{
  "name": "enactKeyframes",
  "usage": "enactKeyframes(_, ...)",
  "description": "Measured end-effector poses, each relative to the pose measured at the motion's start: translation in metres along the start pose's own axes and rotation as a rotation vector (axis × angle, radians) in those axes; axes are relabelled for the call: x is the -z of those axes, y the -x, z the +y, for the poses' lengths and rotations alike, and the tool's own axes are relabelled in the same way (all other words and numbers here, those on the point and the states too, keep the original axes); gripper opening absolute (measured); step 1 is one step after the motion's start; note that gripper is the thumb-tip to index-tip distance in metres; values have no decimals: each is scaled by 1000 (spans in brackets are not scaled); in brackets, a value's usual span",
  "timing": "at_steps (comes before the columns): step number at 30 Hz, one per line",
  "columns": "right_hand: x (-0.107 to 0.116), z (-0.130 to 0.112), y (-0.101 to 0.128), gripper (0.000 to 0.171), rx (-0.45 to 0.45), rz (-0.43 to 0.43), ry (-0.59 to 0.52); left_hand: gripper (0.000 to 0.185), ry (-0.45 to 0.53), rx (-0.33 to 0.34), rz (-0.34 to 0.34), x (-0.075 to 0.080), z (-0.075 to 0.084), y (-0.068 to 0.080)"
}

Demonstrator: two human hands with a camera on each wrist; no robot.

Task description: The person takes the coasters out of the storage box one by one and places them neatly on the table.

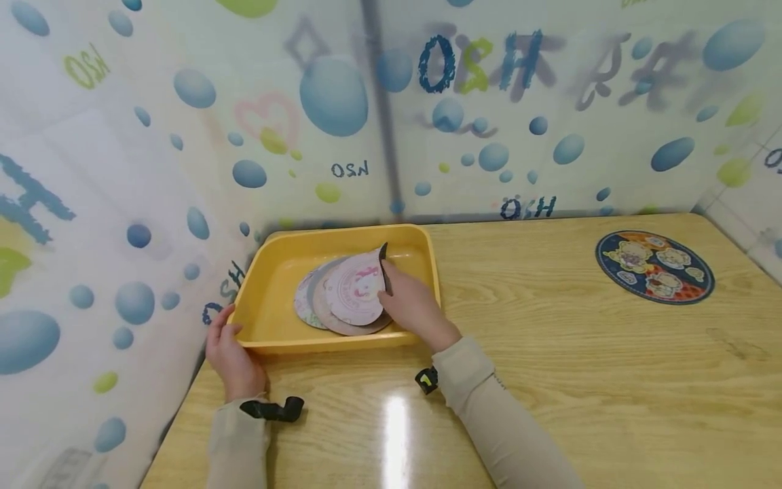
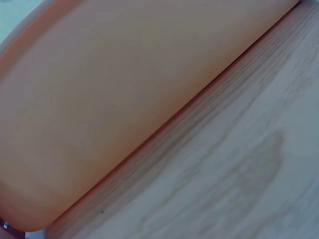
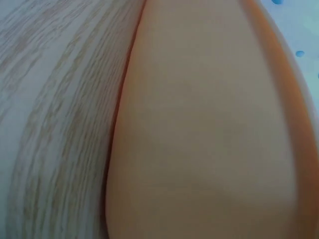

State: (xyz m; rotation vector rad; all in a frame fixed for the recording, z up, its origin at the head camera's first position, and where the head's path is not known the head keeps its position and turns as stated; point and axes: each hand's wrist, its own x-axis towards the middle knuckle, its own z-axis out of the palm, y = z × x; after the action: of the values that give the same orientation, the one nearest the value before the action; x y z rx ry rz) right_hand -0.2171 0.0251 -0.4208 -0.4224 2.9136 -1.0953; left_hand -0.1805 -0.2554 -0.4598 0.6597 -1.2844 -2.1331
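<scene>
Inside yellow tray [image 1: 269, 305], at table's [image 1: 550, 353] left rear corner | right hand [image 1: 411, 303] pinching top pink round card [image 1: 357, 288] by its lifted right edge, stack [image 1: 320, 309] lying leftward of palm | left hand [image 1: 229, 353] gripping tray's near-left rim | dark round card [image 1: 655, 266] lying well apart, rightward.

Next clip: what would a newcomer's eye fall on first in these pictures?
The yellow tray at the table's far left corner, holding a fan of round picture discs. The right hand pinches the top pink disc and lifts its edge, while the left hand grips the tray's near corner. A dark round disc lies alone on the wooden table, far right.
</scene>
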Motion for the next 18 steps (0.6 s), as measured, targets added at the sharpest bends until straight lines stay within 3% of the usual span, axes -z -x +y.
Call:
enactKeyframes(5,-2,-1,3,65,37,4,52,36,6,5,1,0,1,1)
enactKeyframes(12,2,-2,2,73,20,16,-46,36,26,-7,-6,1,0,0)
enactKeyframes(18,2,-3,1,65,-21,21,-85,36,29,-12,-18,2,-1,0)
